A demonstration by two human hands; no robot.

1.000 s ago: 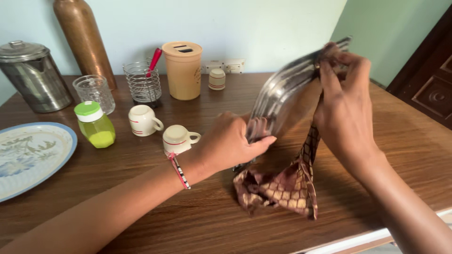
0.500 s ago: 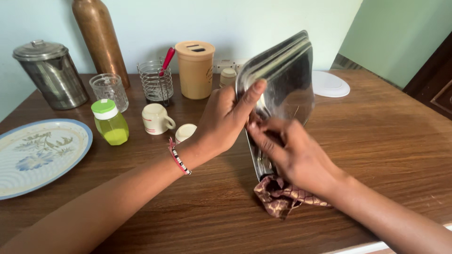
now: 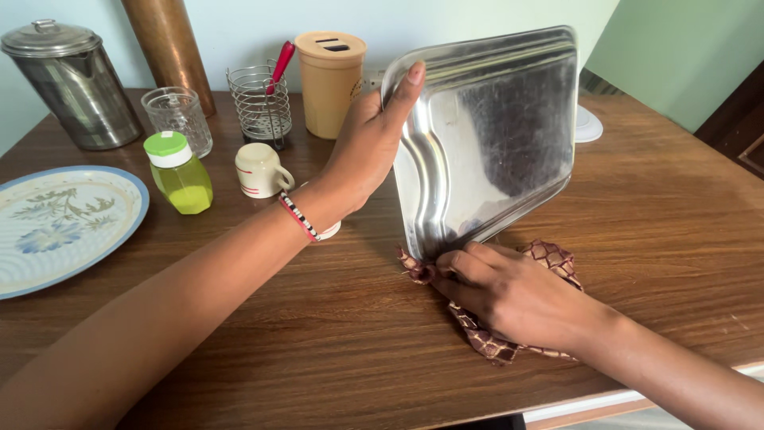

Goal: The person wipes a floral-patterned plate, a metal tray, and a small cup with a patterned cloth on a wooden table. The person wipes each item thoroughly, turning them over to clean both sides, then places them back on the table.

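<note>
Left hand [image 3: 362, 151] gripping upper edge of steel tray [image 3: 489, 135], tilted near upright on wooden tabletop [image 3: 318, 334]. Right hand [image 3: 509, 291] closed on brown checked cloth [image 3: 549, 259], pressed at tray's lower corner. Tray: rounded corners, stepped rim, scuffed sheen. Cloth partly hidden under hand. Behind tray, white lid [image 3: 587, 123], mostly covered.

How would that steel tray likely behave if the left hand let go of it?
The steel tray stands nearly upright on its lower edge, so it would probably tip flat. It looks thin, stiff and fairly light. Its polished surface may slip against the left hand; the cloth below might damp sliding.
</note>
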